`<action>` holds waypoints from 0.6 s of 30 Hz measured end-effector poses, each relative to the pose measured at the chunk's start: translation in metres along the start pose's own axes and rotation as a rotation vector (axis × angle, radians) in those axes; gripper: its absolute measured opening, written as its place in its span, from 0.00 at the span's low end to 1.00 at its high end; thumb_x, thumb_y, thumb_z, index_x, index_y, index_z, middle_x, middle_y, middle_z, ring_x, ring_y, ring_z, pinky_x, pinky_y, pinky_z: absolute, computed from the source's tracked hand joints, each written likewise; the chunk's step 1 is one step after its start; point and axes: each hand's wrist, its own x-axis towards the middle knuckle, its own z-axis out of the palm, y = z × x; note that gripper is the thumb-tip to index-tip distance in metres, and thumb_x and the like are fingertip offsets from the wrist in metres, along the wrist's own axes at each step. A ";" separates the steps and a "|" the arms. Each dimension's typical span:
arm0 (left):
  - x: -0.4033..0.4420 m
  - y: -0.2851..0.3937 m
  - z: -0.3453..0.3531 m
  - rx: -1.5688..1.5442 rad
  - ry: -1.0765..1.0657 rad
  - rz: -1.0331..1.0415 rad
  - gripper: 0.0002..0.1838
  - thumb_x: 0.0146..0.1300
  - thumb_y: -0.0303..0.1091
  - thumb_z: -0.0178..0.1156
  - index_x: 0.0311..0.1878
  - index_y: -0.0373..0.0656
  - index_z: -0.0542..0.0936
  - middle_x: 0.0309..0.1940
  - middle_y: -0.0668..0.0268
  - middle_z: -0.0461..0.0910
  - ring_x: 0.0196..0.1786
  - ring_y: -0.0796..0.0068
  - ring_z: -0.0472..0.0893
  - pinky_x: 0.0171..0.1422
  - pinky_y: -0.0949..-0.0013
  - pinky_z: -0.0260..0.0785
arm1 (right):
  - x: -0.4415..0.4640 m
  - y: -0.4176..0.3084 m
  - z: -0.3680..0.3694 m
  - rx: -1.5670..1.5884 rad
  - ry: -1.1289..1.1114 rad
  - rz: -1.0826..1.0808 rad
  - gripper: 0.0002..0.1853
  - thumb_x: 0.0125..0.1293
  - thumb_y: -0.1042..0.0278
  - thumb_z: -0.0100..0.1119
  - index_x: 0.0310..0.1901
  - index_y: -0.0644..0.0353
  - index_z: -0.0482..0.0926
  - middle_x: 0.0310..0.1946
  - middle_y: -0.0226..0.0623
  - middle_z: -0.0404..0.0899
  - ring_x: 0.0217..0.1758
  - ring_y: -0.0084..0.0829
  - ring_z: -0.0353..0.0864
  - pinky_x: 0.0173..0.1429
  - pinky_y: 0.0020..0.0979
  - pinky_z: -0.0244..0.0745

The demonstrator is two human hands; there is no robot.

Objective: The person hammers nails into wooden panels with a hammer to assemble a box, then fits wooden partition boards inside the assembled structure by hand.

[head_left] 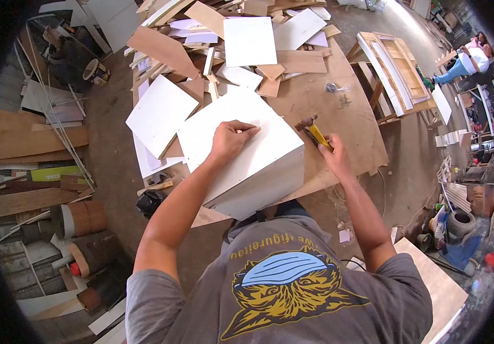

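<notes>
"head view first: what are the two hands doing?"

"the left hand (231,140) is over the top of a white, flat-sided box made of panels (258,157), thumb and fingertips pressed together in a pinch. the right hand (335,156) has its fingers curled round the handle of a yellow-handled hammer with a dark, rusty-looking head (318,136)."

"what's in the pinch?"

"can't tell. if anything is between those fingertips, it's too small to make out."

"and where's the box?"

"at the near edge of a brown, board-topped workbench (361,133), right in front of the person's grey printed t-shirt (201,307). a loose heap of white and brown flat offcuts (164,51) lies on the far side of it."

"so which step is this?"

"my reading: readying a spot for hammering. the hammer head is out past the box's right edge, so no blow is landing."

"what would the next move call for?"

"i'd say bringing the hammer over the pinch, light taps first, then fingers well clear before anything harder. the spot is near the middle of the top face, so lining up with whatever is underneath probably matters, and that's hidden."
</notes>
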 end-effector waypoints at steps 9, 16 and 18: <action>0.001 -0.003 0.004 0.008 0.046 -0.014 0.13 0.66 0.39 0.78 0.48 0.41 0.94 0.38 0.62 0.91 0.36 0.77 0.83 0.44 0.69 0.76 | 0.045 -0.146 -0.041 -0.310 -0.253 -0.228 0.17 0.75 0.58 0.66 0.62 0.49 0.82 0.43 0.45 0.90 0.47 0.51 0.90 0.52 0.49 0.82; 0.000 -0.011 0.006 -0.095 0.048 -0.030 0.11 0.65 0.36 0.78 0.47 0.41 0.95 0.39 0.61 0.90 0.38 0.73 0.85 0.46 0.69 0.76 | 0.070 -0.182 -0.029 -0.402 -0.435 -0.248 0.18 0.77 0.58 0.64 0.66 0.44 0.83 0.50 0.39 0.91 0.51 0.49 0.89 0.59 0.49 0.81; -0.001 -0.012 0.005 -0.086 0.056 -0.017 0.10 0.66 0.35 0.77 0.46 0.40 0.94 0.39 0.62 0.90 0.38 0.74 0.85 0.46 0.69 0.76 | 0.077 -0.180 -0.025 -0.390 -0.425 -0.299 0.19 0.76 0.59 0.64 0.66 0.44 0.83 0.49 0.39 0.91 0.50 0.49 0.89 0.58 0.49 0.81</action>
